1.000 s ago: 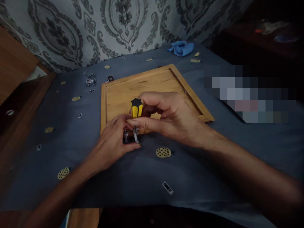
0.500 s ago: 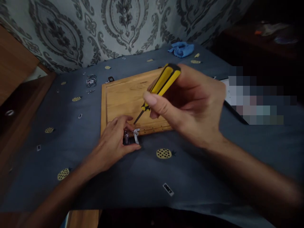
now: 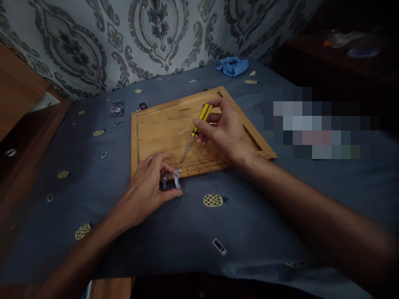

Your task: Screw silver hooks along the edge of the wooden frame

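Observation:
A wooden panel [image 3: 162, 124] with a raised frame lies flat on a blue cloth. My right hand [image 3: 229, 133] is closed on a yellow and black screwdriver [image 3: 196, 129], held low over the panel with its tip pointing down and left. My left hand [image 3: 146, 189] rests at the panel's near edge, its fingers wrapped round a small metal hinge [image 3: 171, 178] that sits against a row of small holes in that edge.
The blue cloth [image 3: 249, 216] with pineapple prints covers the surface. Small metal hardware [image 3: 117, 109] lies beyond the panel's far left corner. A crumpled blue rag [image 3: 232, 66] sits near the patterned wall. Wooden furniture stands at the left.
My right hand lifted the screwdriver off the hinge, swung it up and right, and now holds it lower over the panel. My left hand stayed on the hinge.

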Motion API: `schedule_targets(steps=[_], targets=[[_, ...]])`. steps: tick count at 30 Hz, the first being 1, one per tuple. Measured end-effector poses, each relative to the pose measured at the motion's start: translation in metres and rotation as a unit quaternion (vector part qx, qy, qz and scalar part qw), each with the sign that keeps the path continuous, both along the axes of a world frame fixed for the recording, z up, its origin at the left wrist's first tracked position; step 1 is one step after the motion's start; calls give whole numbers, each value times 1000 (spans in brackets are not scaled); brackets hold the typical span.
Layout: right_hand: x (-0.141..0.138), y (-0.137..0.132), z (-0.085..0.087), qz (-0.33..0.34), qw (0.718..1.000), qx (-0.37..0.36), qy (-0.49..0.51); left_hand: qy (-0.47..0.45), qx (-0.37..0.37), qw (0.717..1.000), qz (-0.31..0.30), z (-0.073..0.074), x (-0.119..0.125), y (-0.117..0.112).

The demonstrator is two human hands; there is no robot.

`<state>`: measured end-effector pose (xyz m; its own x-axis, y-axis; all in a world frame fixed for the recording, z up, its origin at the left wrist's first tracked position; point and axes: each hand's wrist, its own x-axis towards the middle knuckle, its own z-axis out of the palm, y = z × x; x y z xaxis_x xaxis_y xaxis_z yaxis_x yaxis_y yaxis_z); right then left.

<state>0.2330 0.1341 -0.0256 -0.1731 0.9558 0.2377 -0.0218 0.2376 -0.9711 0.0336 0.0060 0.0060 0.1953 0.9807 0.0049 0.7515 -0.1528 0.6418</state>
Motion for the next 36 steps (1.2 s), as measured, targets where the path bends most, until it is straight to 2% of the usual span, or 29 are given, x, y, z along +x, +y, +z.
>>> schedule_targets(steps=[14,17,19,23,29,33,36], targets=[[-1,-23,7,78,994,77,-8,8,-3,1000,-4,0,-1,-1],[-1,-31,13,92,989,116,-29,13,0,1000,-3,0,-1,-1],[-1,-42,20,92,979,166,-74,12,2,1000,-4,1,0,-1],[-1,-65,37,118,941,264,-177,-5,2,1000,-8,1,0,-1],[-4,-77,44,164,902,359,-176,24,0,1000,-12,0,0,0],[-5,-77,43,186,894,362,-187,20,-18,1000,-16,2,0,1],[-5,-78,40,113,921,324,-184,1,-21,1000,-7,2,0,1]])
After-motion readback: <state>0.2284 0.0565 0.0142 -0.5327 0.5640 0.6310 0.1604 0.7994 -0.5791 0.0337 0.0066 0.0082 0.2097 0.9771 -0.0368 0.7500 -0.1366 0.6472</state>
